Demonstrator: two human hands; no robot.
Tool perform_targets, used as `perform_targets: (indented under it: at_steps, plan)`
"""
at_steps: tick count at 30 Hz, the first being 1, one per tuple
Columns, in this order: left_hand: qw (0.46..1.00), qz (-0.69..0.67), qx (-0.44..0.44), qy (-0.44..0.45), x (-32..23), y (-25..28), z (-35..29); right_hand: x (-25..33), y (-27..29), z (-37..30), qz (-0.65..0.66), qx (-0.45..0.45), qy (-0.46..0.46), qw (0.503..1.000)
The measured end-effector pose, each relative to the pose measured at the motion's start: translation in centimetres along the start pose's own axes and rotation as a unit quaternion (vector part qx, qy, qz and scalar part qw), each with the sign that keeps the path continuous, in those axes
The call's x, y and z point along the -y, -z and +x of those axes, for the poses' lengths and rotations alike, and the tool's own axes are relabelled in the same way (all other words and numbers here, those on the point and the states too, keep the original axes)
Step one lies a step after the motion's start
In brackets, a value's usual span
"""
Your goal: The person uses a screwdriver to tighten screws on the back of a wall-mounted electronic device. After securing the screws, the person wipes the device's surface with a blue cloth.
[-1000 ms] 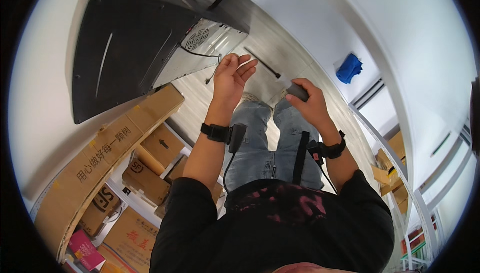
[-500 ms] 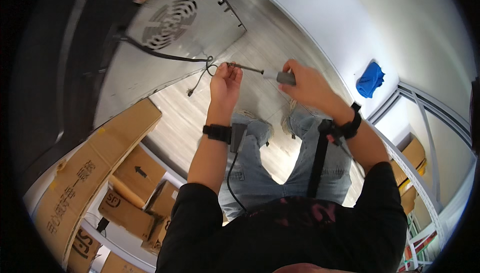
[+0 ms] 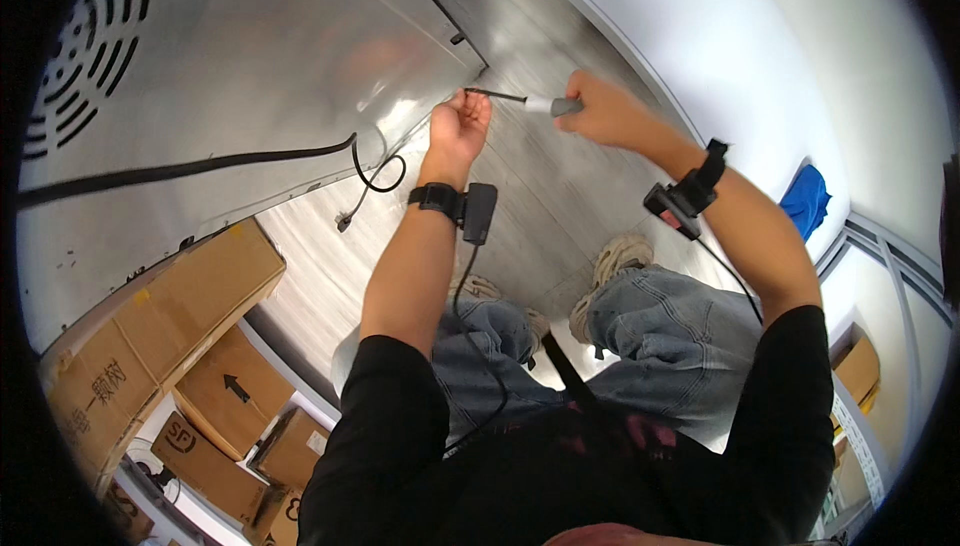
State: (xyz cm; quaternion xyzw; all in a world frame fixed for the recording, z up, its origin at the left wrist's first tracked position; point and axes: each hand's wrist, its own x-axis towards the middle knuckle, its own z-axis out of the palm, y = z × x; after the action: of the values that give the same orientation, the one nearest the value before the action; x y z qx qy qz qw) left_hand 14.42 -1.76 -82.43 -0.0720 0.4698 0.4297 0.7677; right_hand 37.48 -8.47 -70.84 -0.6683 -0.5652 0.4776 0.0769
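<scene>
A screwdriver [image 3: 540,106] with a grey and pale handle and a thin dark shaft lies almost level in front of me. My right hand [image 3: 608,111] is closed around the back of its handle. At the other end, my left hand [image 3: 460,128] pinches the shaft's tip between thumb and fingers; whether a small part is there too is hidden. Just beyond my left hand stands a big metal cabinet [image 3: 290,56] with round vent slots. A black power cord [image 3: 200,168] runs across the cabinet's face and loops near its lower edge, its plug [image 3: 344,221] hanging close to the floor.
Cardboard boxes [image 3: 235,386] fill a shelf at the lower left, with a long carton [image 3: 150,336] on top. A blue cloth-like thing [image 3: 806,203] is by the white wall [image 3: 750,56] on the right. Below it stands a metal rack [image 3: 880,246]. My shoes [image 3: 615,261] rest on the wood-look floor [image 3: 530,186].
My view has shifted nearer the cabinet, so its panel looks larger and its vent sits farther left. Both hands, with the screwdriver between them, appear slightly higher, close to the cabinet's corner.
</scene>
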Motion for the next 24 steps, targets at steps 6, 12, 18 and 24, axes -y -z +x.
perform_targets:
  at_steps: [6, 12, 18, 24]
  plan:
    - [0.972, 0.232, -0.033, 0.01, -1.6, 4.8, -1.6, -2.2, -7.0, -0.6, 0.062, 0.038, -0.041, 0.996]
    - [0.923, 0.377, -0.06, 0.038, -3.3, 7.9, -1.6, -4.2, -12.1, 0.3, 0.167, 0.048, -0.062, 0.983]
    - [0.938, 0.339, -0.044, 0.063, -2.1, 10.9, -0.8, -5.8, -17.4, -0.8, 0.266, 0.012, -0.134, 0.955]
    - [0.92, 0.375, -0.013, 0.109, -0.1, 12.0, 4.1, -9.0, -22.2, -0.7, 0.348, -0.047, -0.169, 0.921]
